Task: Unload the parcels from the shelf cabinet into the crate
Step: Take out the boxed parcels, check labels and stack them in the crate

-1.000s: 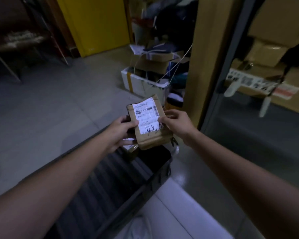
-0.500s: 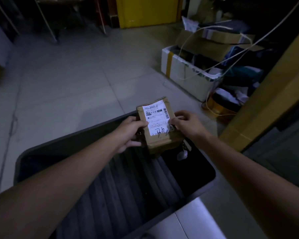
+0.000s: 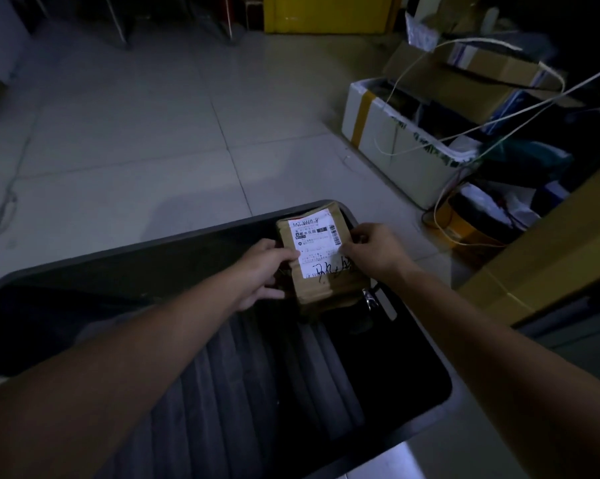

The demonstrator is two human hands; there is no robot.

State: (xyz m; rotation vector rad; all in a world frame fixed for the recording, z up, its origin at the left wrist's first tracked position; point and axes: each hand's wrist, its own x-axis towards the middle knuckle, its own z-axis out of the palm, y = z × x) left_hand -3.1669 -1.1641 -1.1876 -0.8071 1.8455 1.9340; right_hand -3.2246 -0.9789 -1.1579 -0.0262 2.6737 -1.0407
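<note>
Parcel (image 3: pixel 321 261) sits mid-frame over the dark crate (image 3: pixel 430 414), left hand (image 3: pixel 262 273) and right hand (image 3: pixel 374 250) fingers pinching its side edges.

Pretty dim in here. I'm looking down at a pale tiled floor (image 3: pixel 136 140) with grey grout lines, a bit brighter near the middle. At the far end there's a yellow door or panel (image 3: pixel 326 12), with thin metal legs (image 3: pixel 120 29) of some furniture to its left. My right side is cluttered: a white foam box (image 3: pixel 371 122) with a yellow tape band, cardboard boxes (image 3: pixel 464 84) just behind it, pale cords (image 3: pixel 481 40) looping across, and dark stuff I can't make out.
</note>
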